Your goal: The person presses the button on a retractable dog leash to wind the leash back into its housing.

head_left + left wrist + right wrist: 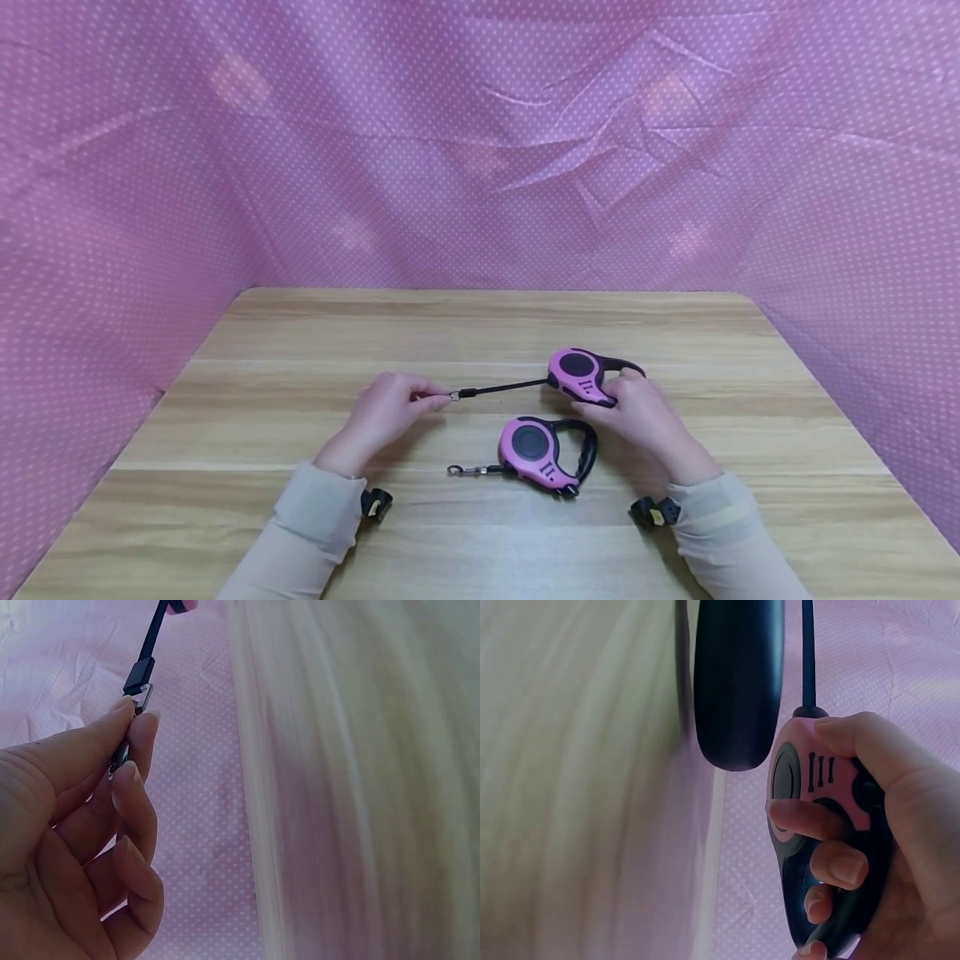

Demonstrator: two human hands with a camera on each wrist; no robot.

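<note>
My right hand grips a pink and black retractable dog leash by its body and black handle, with fingers wrapped through the handle in the right wrist view. From its nozzle a black strap runs left, drawn out straight above the table. At the strap's end, my left hand pinches the metal clip between thumb and index finger; the fingers partly hide it. A second leash of the same pink and black kind lies nearer on the table, its clip pointing left.
The wooden table fills the lower view. Pink dotted cloth hangs behind it and along both sides. Dark wrist cameras sit at both cuffs. In the right wrist view, a dark rounded object hangs in the foreground.
</note>
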